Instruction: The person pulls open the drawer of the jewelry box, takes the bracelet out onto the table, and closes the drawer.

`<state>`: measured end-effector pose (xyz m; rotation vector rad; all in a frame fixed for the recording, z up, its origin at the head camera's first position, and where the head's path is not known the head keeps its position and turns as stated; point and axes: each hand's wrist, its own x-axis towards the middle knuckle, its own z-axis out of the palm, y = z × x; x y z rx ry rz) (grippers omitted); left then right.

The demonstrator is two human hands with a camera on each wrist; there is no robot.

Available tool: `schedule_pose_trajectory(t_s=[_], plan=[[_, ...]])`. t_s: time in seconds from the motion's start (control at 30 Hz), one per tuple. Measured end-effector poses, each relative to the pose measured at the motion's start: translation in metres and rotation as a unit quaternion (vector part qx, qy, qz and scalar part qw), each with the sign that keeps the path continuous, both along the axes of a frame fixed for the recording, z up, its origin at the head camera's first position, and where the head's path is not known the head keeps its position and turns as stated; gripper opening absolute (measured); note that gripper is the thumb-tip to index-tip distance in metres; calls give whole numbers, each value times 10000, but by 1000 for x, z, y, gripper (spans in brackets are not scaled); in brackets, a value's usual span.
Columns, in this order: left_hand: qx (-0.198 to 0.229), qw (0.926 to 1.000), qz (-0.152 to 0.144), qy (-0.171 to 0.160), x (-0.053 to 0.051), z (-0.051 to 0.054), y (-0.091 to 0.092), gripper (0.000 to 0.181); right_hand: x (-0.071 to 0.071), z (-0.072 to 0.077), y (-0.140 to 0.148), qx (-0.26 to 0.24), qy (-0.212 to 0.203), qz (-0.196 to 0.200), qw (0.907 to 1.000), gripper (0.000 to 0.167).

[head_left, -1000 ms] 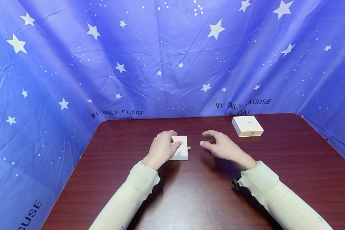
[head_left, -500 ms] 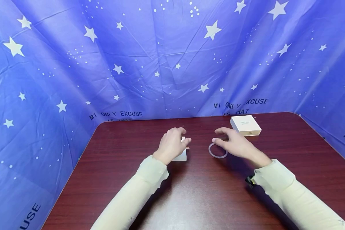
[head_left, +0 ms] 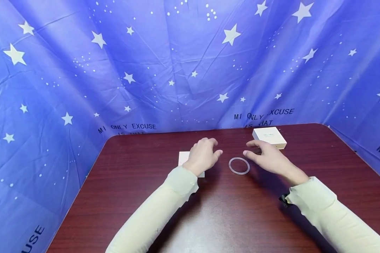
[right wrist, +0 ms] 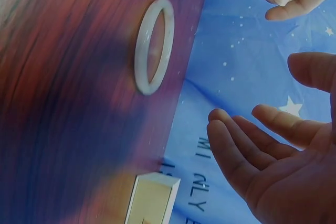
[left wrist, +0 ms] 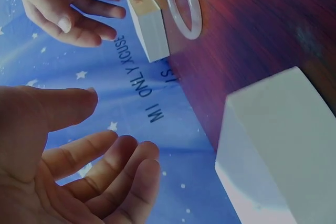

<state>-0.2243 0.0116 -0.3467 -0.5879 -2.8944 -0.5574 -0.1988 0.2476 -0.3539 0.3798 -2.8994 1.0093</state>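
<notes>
A pale, translucent bangle (head_left: 239,173) lies flat on the table between the two hands. My left hand (head_left: 203,156) hovers above and beside a small white box (head_left: 183,157), partly hiding it in the head view. Its fingers are loosely bent and hold nothing, as the left wrist view shows. Just right of the bangle (right wrist: 141,61), my right hand (head_left: 269,159) hangs over the table, fingers relaxed and holding nothing. Behind that hand stands a second box (head_left: 267,134), cream-white with small print on its lid.
The dark red-brown wooden table (head_left: 228,218) has a glossy glare near its front. A blue curtain (head_left: 177,63) with white stars and lettering hangs along its back and sides.
My left hand has moved right, off the white box's top. My right hand has drawn away to the right, leaving the bangle, hidden a second ago, in plain sight on the table.
</notes>
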Motion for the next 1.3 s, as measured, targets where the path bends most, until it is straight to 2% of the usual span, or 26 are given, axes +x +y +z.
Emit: schedule_pose_trajectory(t_s=[0.33, 0.63, 0.93, 1.3], plan=[[-150, 9999, -57, -13, -2, -1, 24, 33, 0, 4, 18, 202, 139, -204, 9995, 51], [-342, 9990, -267, 122, -3, -5, 56, 32, -1, 4, 34, 483, 392, -444, 9971, 51], [-489, 9983, -298, 107, -2, -8, 80, 34, -5, 5, 48, 447, 423, -534, 9967, 49], [-688, 9968, -406, 43, 4, -18, 103, 38, -8, 4, 62, 583, 442, -679, 9950, 49]])
